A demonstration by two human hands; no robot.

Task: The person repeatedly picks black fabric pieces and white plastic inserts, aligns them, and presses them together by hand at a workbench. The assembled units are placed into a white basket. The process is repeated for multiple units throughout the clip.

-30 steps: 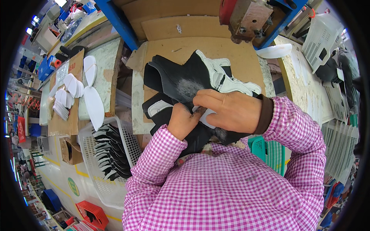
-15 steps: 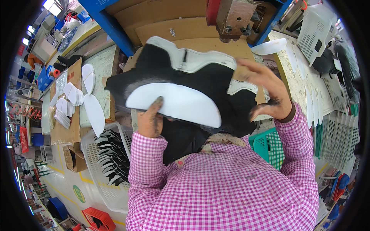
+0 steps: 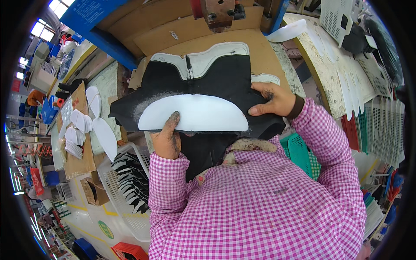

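Note:
A black fabric piece, shaped like a flat shoe upper [image 3: 216,82], is stretched out in front of me between both hands. Its far edge carries a wavy white band with a dark seam in the middle. Along the near edge lies a white half-moon piece [image 3: 195,115]. My left hand [image 3: 167,141] pinches both layers there, its smudged thumb on the white piece and its fingers hidden below. At the right side, my right hand [image 3: 275,102] grips the black fabric, thumb on top. Part of another white-edged piece [image 3: 265,78] shows behind the fabric by that hand.
Beyond the fabric stands a blue-framed machine with a metal head [image 3: 219,15] over brown cardboard [image 3: 208,39]. White half-moon pieces [image 3: 78,130] lie on the left. Lower left, a white basket [image 3: 115,186] holds black-and-white pieces; a green basket [image 3: 299,151] is at right.
My right hand, blurred and apart from the fabric before, has come in and closed on its right side. The fabric now lies flatter and more level, the half-moon less tilted.

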